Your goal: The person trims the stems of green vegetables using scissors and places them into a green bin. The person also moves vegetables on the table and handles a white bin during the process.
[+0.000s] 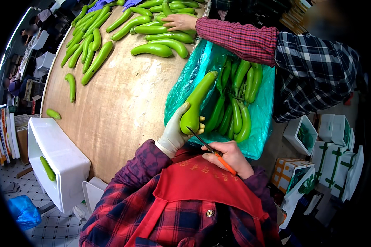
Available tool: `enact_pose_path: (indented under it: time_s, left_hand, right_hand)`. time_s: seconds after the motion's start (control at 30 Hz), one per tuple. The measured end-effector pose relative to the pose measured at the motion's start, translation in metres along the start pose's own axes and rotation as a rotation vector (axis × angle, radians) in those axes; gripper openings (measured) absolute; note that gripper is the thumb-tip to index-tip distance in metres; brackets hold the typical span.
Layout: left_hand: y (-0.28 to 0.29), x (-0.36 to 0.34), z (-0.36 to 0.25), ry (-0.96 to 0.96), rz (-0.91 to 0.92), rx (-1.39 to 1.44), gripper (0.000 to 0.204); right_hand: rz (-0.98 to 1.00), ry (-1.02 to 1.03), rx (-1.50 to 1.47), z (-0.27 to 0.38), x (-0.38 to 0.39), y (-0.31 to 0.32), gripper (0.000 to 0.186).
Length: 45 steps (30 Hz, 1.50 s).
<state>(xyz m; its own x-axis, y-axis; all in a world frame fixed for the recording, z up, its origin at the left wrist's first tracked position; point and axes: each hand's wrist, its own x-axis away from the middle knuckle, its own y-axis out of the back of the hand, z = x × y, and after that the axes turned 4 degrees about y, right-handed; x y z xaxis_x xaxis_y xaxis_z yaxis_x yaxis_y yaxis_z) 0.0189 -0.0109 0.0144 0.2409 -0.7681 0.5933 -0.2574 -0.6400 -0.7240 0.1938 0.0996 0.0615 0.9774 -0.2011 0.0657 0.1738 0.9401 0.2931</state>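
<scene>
My left hand [177, 127], in a pale latex glove with yellow-stained fingertips, grips a long light-green vegetable [198, 99] upright, bulbous end toward me. My bare right hand [231, 158] holds scissors with orange handles [222, 160]; the dark blade tips are at the vegetable's rounded lower end. Behind both hands, a container lined with teal plastic [179, 88] holds several similar vegetables [243, 123]. More green vegetables [152, 49] lie spread on the wooden table [111, 119] ahead and to the left.
A co-worker's hand [179, 22], in a red checked sleeve, reaches over vegetables at the back right. A white foam box [62, 160] holding one vegetable stands at the table's left edge. Foam boxes [301, 136] stand on the right. A blue bag [22, 210] sits at lower left.
</scene>
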Motion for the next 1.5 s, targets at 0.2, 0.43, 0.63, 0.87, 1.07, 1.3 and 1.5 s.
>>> enact_pose_path:
  time_s: [0.2, 0.43, 0.63, 0.87, 1.07, 1.3, 1.5]
  left_hand:
    - [-0.002, -0.002, -0.003, -0.012, 0.03, -0.003, 0.052]
    - [-0.003, 0.0, -0.01, -0.112, -0.008, -0.025, 0.054]
    - [-0.003, 0.001, -0.009, -0.151, -0.067, -0.047, 0.056]
    - [-0.004, 0.0, -0.011, -0.115, -0.059, -0.06, 0.055]
    - [-0.006, 0.003, -0.013, -0.076, -0.009, 0.044, 0.052]
    - [-0.014, 0.012, -0.017, 0.004, 0.048, 0.152, 0.048]
    - [-0.004, 0.008, -0.016, 0.069, 0.15, 0.219, 0.051]
  right_hand:
    - [-0.109, -0.071, 0.042, -0.016, -0.006, 0.001, 0.025]
    - [-0.063, -0.011, 0.047, -0.001, 0.002, 0.014, 0.026]
    - [-0.048, 0.095, 0.068, -0.002, -0.003, 0.003, 0.028]
    - [-0.101, 0.073, 0.075, -0.011, -0.006, 0.003, 0.026]
    - [-0.125, -0.041, 0.092, 0.006, -0.001, 0.014, 0.023]
    - [-0.043, 0.079, 0.062, 0.012, -0.001, 0.006, 0.028]
    - [-0.052, 0.107, 0.057, 0.011, -0.002, 0.001, 0.028]
